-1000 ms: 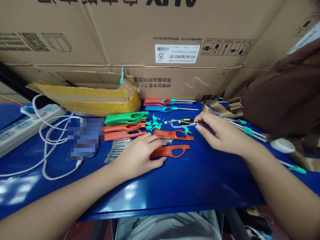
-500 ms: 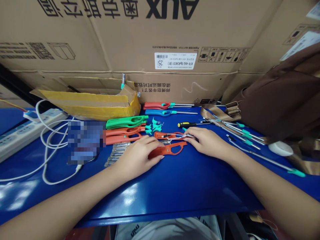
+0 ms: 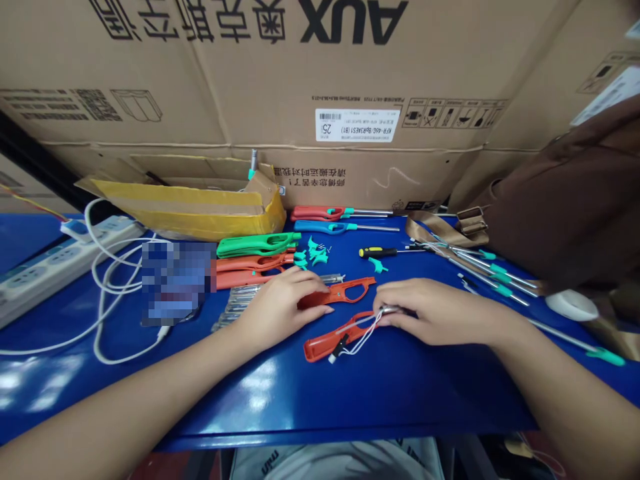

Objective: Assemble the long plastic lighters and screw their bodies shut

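My left hand point(image 3: 280, 303) lies on the blue table point(image 3: 350, 387), fingers curled over the near end of an orange lighter shell half point(image 3: 345, 291). My right hand point(image 3: 430, 310) is closed on the end of a metal tube with white wires point(image 3: 357, 333), and it also grips a second orange shell half point(image 3: 333, 340) that lies tilted toward me. A stack of green and orange shell halves point(image 3: 253, 257) sits just behind my left hand. Small teal trigger pieces point(image 3: 313, 252) are scattered behind that.
A yellow-taped carton point(image 3: 200, 203) and large cardboard boxes point(image 3: 320, 100) stand at the back. White cables point(image 3: 110, 287) and a power strip point(image 3: 45, 267) lie left. A screwdriver point(image 3: 380, 252), finished lighters point(image 3: 340, 220), metal tubes point(image 3: 495, 273) and a brown bag point(image 3: 565, 207) are right.
My right hand has pulled the wired tube from beside the screwdriver toward me, bringing one orange shell half down with it. My left hand has stayed on the other shell half.
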Tool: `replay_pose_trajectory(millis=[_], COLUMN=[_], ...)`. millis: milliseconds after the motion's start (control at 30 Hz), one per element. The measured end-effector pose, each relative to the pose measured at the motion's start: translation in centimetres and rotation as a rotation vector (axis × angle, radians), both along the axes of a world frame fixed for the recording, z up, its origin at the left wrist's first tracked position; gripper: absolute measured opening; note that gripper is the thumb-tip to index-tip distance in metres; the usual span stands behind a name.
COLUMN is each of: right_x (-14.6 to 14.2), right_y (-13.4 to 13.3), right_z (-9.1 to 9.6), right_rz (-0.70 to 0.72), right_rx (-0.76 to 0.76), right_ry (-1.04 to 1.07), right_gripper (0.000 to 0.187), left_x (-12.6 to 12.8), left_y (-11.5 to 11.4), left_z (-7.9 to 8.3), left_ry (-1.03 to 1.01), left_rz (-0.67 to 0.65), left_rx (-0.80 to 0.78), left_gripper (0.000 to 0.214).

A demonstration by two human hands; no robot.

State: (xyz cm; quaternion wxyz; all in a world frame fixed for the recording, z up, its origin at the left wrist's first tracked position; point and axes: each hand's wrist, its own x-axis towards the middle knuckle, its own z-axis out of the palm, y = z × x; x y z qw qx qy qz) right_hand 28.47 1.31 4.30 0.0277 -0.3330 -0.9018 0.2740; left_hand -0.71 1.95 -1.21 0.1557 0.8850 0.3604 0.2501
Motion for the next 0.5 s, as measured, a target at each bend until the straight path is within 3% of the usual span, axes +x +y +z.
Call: replay_pose_trajectory(millis=[200,367,500], right_x=[-0.6,-0.5,-0.5], right_y=[-0.1,0.1,0.3], right_z=[-1.1,-1.3,-1.0], right_rz=[-0.058,-0.123,-0.149], right_rx=[0.105,0.154,0.179], right_ry=[-0.108,0.069,0.205], right_gripper=[0.019,0.016,0.024], left_x=[0.5,0.8,0.8], left_y=[-0.9,-2.3,-2.7], left_z=[1.3,2.0,1.6], left_ry=[-0.02,0.096,0.189], left_rz=[0.063,0.039,0.078], left_rx=[0.012,0.016,-0.018], left_gripper=[0.021,0.035,0.03])
